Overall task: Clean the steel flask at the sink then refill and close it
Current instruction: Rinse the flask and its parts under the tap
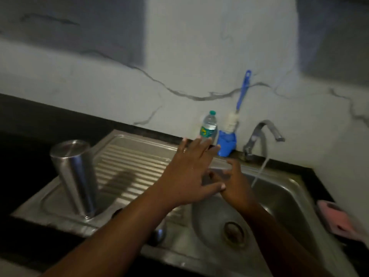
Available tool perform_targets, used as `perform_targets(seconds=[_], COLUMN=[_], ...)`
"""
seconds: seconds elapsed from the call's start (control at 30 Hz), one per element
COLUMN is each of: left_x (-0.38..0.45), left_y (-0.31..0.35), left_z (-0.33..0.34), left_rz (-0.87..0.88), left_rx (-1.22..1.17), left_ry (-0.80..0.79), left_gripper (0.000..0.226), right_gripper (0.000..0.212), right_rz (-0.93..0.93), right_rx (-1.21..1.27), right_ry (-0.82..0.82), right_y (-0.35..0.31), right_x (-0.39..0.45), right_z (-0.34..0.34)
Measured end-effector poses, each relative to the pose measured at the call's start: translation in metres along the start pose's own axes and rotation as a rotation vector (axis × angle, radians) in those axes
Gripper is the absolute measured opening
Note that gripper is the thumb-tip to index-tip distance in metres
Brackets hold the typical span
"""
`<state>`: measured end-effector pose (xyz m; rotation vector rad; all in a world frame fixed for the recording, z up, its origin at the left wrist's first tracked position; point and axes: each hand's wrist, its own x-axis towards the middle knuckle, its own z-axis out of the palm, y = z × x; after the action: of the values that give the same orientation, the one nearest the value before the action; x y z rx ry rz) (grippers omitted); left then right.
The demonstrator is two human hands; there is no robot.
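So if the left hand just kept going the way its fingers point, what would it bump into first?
Most likely the plastic water bottle at the wall: the left hand, fingers spread, points straight at it. The blue brush holder stands just beside it. Depth is hard to judge.

One steel flask [74, 177], standing upside down on the drainboard. One sink [287, 198] with one drain [234, 233]. One tap [261, 136], with one stream of water [261, 170]. One plastic water bottle [208, 126]. One blue bottle brush [238, 107] in one blue holder [226, 143]. One pink scrubber [339, 221]. Two hands: left hand [189, 176], right hand [235, 186].
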<state>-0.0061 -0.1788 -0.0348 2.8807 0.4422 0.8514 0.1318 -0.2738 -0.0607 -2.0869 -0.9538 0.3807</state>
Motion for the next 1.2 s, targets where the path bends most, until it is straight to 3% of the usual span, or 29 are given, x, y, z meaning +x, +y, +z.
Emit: perform_targets(seconds=[0.13,0.2,0.3,0.4,0.5,0.63,0.83,1.03,1.2], left_x=[0.049,0.070,0.096,0.109,0.111,0.105,0.113,0.134,0.130], left_y=[0.051,0.070,0.090,0.097,0.097,0.083,0.064,0.058,0.063], left_z=[0.086,0.118,0.150,0.169,0.181,0.206,0.227,0.251,0.267], left_rz=[-0.033,-0.054,-0.088,-0.146,-0.193,-0.265,-0.287,-0.285,-0.280], left_rx=[-0.020,-0.008,-0.023,0.017,0.038,0.060,0.142,0.147,0.125], left_ry=[-0.277,-0.370,-0.451,-0.504,-0.563,-0.699,-0.818,-0.771,-0.767], left_gripper=[0.095,0.092,0.095,0.099,0.101,0.103,0.102,0.104,0.103], right_gripper=[0.050,0.036,0.023,0.023,0.012,0.028,0.064,0.057,0.052], right_rz=[0.169,0.149,0.097,0.074,0.131,0.143,0.186,0.123,0.229], right_rx=[-0.100,-0.257,-0.369,-0.473,-0.325,-0.316,-0.365,-0.380,-0.105], right_ry=[-0.009,-0.008,-0.033,-0.156,-0.097,-0.069,-0.182,-0.166,-0.062], right_y=[0.080,0.120,0.164,0.183,0.191,0.192,0.172,0.176,0.200], right_x=[0.014,0.023,0.044,0.071,0.103,0.158,0.234,0.271,0.270], right_z=[-0.069,-0.098,-0.129,-0.144,-0.146,-0.133,-0.111,-0.094,-0.076])
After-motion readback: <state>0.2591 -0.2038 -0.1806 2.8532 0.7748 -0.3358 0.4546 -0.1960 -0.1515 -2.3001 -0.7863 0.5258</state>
